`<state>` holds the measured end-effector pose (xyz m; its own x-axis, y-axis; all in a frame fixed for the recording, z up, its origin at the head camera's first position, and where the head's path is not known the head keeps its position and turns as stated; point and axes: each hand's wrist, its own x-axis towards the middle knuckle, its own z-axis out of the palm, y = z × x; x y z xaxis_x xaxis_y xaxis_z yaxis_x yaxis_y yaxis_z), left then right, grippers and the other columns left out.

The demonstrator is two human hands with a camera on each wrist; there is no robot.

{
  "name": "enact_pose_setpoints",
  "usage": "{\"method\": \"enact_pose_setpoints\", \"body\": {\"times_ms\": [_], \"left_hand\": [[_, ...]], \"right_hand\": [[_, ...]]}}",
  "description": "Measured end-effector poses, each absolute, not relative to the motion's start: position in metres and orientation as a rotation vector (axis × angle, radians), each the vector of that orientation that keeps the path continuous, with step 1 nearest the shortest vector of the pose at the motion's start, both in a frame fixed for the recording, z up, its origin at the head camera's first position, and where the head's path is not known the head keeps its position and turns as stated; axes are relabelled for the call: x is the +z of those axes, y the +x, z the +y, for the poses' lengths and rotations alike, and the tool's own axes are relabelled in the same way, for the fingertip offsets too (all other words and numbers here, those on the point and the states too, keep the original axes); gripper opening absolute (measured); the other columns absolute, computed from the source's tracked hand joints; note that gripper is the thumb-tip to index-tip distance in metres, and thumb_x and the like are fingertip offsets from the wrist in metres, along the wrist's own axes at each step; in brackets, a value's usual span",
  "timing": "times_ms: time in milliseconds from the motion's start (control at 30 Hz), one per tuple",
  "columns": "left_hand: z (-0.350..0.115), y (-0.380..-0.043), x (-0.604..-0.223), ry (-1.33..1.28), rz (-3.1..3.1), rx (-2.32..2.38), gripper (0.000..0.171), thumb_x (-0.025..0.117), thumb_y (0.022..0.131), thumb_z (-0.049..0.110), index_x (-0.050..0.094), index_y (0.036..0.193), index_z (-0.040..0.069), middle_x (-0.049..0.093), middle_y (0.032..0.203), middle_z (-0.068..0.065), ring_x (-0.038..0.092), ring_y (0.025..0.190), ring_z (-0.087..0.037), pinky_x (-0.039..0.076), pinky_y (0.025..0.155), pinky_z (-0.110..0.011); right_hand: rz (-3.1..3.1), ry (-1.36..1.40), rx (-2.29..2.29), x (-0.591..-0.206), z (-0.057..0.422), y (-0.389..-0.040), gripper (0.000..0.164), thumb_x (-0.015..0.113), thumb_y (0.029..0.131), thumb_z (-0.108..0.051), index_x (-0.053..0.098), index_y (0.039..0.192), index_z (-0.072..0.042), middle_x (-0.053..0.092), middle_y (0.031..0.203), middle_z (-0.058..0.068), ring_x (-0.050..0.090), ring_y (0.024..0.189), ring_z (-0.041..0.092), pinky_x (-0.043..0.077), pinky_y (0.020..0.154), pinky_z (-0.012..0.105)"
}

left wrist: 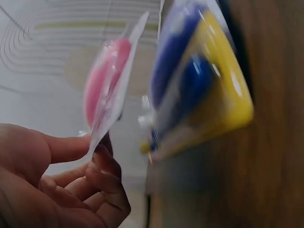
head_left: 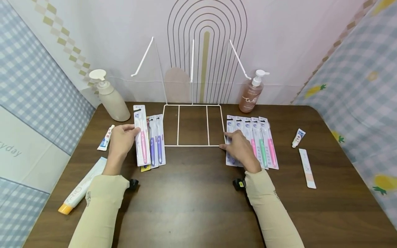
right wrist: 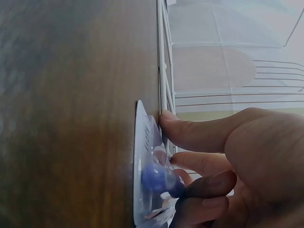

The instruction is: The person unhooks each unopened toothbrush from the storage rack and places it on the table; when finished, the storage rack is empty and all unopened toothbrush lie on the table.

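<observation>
My left hand (head_left: 121, 139) pinches the edge of a packaged pink toothbrush (head_left: 143, 141) between thumb and fingers. In the left wrist view, the pink toothbrush pack (left wrist: 107, 85) stands tilted in that grip. Just right of it lie packaged purple toothbrushes (head_left: 159, 144), with a yellow-backed pack (head_left: 145, 168) partly hidden among them. My right hand (head_left: 240, 146) holds the front right corner of a white wire rack (head_left: 193, 146), thumb and forefinger on the wire. Under that hand, a row of packaged toothbrushes (head_left: 263, 151) lies on the table; a blue-handled one (right wrist: 154, 178) shows close to the fingers.
A white pump bottle (head_left: 114, 103) and a pink pump bottle (head_left: 250, 96) stand at the back. Toothpaste tubes lie left, one small (head_left: 106, 138) and one large (head_left: 83, 186). At right are another small tube (head_left: 298, 138) and a slim packet (head_left: 307, 168). Three wire prongs (head_left: 192, 62) jut from the rack.
</observation>
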<state>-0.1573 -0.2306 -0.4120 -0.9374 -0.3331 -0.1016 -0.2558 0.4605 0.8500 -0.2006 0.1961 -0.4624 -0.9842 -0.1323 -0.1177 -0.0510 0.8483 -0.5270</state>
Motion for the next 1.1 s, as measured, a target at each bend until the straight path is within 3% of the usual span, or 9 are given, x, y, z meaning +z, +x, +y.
{"method": "enact_pose_setpoints", "body": {"times_ms": [133,300,667,900,1100], "left_hand": [[-0.236,-0.152,-0.412,0.602,-2.662,-1.506,0.047,0.066,0.114,0.021,0.069,0.15,-0.009,0.079,0.129,-0.024,0.062,0.087,-0.005,0.05,0.07,-0.015],[-0.243,-0.15,-0.416,0.669,-2.718,-1.499,0.048,0.065,0.116,0.021,0.066,0.153,-0.01,0.073,0.147,-0.03,0.065,0.099,-0.013,0.049,0.072,-0.015],[-0.251,-0.152,-0.42,0.651,-2.762,-1.514,0.048,0.064,0.116,0.021,0.066,0.152,-0.012,0.076,0.136,-0.03,0.063,0.075,0.0,0.05,0.07,-0.019],[-0.254,-0.155,-0.42,0.691,-2.835,-1.48,0.051,0.066,0.116,0.025,0.066,0.153,-0.009,0.076,0.13,-0.026,0.067,0.084,-0.011,0.052,0.071,-0.025],[-0.271,-0.169,-0.444,0.69,-2.864,-1.432,0.049,0.073,0.111,0.03,0.074,0.143,-0.007,0.077,0.126,-0.024,0.069,0.089,-0.019,0.059,0.067,-0.029]], "right_hand": [[2.883,-0.141,-0.809,-0.461,0.196,-0.2,0.069,0.089,0.1,-0.035,0.066,0.162,-0.015,0.062,0.153,0.029,0.063,0.114,0.036,0.053,0.089,0.046],[2.887,-0.142,-0.805,-0.461,0.197,-0.2,0.068,0.09,0.1,-0.036,0.067,0.161,-0.015,0.063,0.152,0.029,0.063,0.114,0.035,0.055,0.092,0.049],[2.884,-0.147,-0.814,-0.46,0.196,-0.199,0.069,0.089,0.1,-0.035,0.066,0.161,-0.015,0.063,0.152,0.029,0.063,0.115,0.036,0.055,0.094,0.051],[2.882,-0.151,-0.81,-0.461,0.197,-0.2,0.069,0.089,0.1,-0.036,0.066,0.162,-0.015,0.062,0.152,0.029,0.063,0.116,0.037,0.054,0.093,0.049],[2.886,-0.165,-0.816,-0.464,0.198,-0.202,0.07,0.09,0.099,-0.036,0.066,0.162,-0.015,0.063,0.152,0.029,0.064,0.118,0.036,0.056,0.098,0.053]]}}
